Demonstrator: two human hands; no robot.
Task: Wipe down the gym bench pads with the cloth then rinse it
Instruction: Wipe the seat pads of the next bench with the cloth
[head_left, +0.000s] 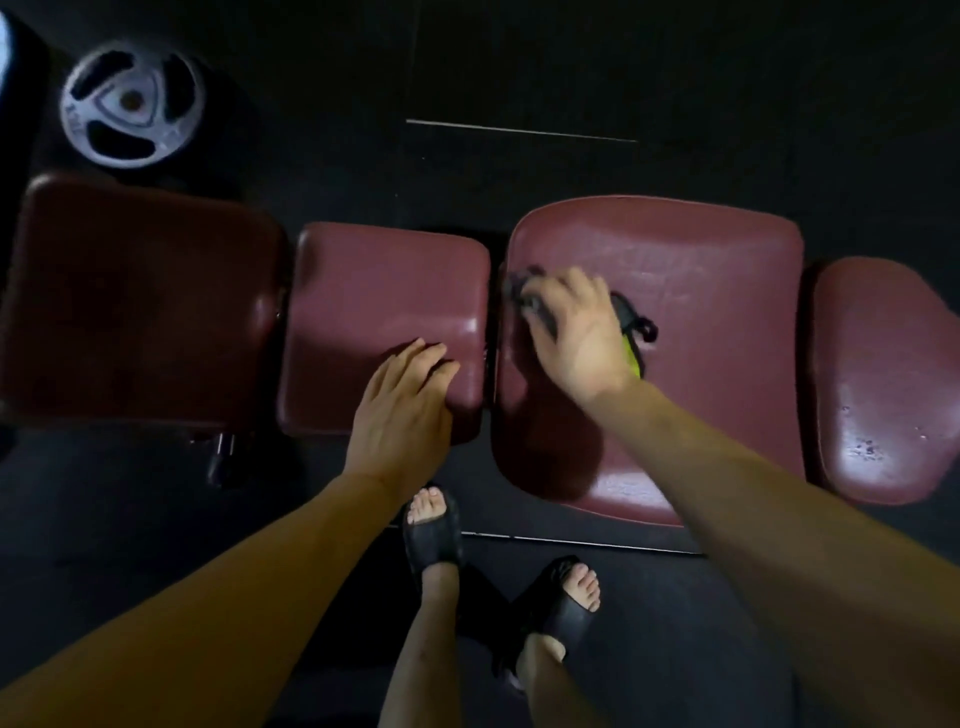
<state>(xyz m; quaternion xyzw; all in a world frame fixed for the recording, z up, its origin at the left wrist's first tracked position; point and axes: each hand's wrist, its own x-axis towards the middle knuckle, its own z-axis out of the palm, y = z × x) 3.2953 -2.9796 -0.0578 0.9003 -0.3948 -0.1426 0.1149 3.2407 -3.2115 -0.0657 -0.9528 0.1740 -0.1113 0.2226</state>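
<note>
- Right hand (571, 332) presses flat, fingers spread, on the cloth (631, 338) atop the wide pad (675, 270).
- Left hand (400, 410) rests open on the small pad (374, 291), at 9 o'clock of the cloth.
- Plate (130, 104) on the floor at 10 o'clock.

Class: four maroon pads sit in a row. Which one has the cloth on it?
The large pad, second from the right: only there does the right hand press the cloth.

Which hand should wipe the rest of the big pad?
Right. The right hand already presses the cloth on the big pad; the left hand rests flat on the small pad.
</note>
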